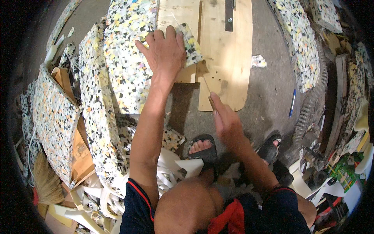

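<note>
My left hand [165,52] presses flat on a small block of speckled multicoloured foam [191,45] that lies on a pale wooden board [228,58]. My right hand [226,121] is closed around the handle of a thin-bladed knife [207,87]; its blade points up toward the foam block's lower edge. A large slab of the same foam [124,58] lies just left of my left hand.
More foam slabs [97,113] and a foam-covered wooden frame [58,121] are stacked at the left. Another foam piece [302,43] lies at the right. A blue pen [292,103] rests on the concrete floor. White offcuts [167,175] and a broom [46,183] lie near my sandalled feet.
</note>
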`<state>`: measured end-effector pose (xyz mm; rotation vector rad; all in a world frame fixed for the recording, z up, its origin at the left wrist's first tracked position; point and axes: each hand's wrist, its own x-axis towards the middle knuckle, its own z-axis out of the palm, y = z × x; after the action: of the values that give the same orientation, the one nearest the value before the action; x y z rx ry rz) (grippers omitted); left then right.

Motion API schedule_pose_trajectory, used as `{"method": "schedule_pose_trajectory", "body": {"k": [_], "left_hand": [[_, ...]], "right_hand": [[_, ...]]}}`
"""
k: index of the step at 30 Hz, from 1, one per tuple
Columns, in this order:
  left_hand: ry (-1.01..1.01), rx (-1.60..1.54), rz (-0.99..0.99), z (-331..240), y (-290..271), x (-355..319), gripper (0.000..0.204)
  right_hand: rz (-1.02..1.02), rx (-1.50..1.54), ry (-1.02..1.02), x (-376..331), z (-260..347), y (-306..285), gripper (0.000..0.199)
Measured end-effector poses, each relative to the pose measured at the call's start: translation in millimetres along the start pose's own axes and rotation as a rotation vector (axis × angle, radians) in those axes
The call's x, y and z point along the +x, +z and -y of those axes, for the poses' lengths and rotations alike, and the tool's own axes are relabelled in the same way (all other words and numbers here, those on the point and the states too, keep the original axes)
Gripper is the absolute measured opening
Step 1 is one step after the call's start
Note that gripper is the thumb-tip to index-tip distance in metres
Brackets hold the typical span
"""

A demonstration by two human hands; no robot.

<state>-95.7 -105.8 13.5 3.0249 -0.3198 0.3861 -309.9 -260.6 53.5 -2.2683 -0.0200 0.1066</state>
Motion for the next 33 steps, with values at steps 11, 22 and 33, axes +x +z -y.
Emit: {"method": "schedule_pose_trajectory", "body": {"k": [11, 22, 33], "left_hand": [[-0.015, 0.001, 0.022, 0, 0, 1, 0.034], [-0.024, 0.013, 0.048, -1, -2, 2, 0.036], [-0.02, 0.02, 0.113, -3, -7, 1, 0.034]], "right_hand": [[0.044, 0.019, 0.129, 11, -8, 5, 0.059], [0.01, 0.066, 0.035, 59, -9, 9, 0.059], [0.034, 0.101, 0.165, 13, 2, 1, 0.055]]}}
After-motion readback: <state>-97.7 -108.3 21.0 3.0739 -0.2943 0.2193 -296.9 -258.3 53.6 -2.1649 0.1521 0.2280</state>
